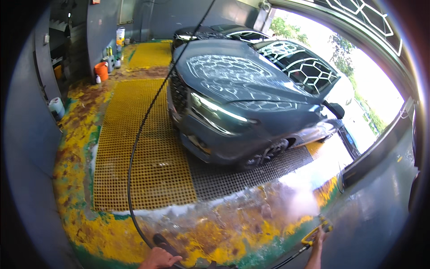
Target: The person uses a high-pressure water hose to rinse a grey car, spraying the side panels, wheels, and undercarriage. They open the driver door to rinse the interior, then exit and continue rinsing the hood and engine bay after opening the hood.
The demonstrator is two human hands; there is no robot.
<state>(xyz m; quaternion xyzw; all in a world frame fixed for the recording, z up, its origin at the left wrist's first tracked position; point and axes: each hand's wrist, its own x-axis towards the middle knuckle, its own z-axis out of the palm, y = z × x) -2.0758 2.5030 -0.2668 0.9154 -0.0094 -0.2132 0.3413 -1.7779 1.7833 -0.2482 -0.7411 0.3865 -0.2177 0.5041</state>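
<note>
My right hand [320, 234] grips a yellow and black pressure-washer spray gun [315, 232] at the lower right. White spray [300, 198] leaves its nozzle towards the wet floor beside the car. A black hose runs from the gun's handle to the bottom edge. At the bottom centre my left hand [160, 258] is at the long black hose [130, 168] that hangs from above; whether the fingers close round it cannot be made out. Before me stands a dark grey car [218, 117] with a lit headlight [218, 111] and a wet bonnet.
Yellow floor grating [144, 151] and grey grating [231, 181] lie around and under the car. An orange bucket [101, 71], bottles and containers stand along the left wall. Another dark car [201, 31] is behind. A wide doorway opens at the right.
</note>
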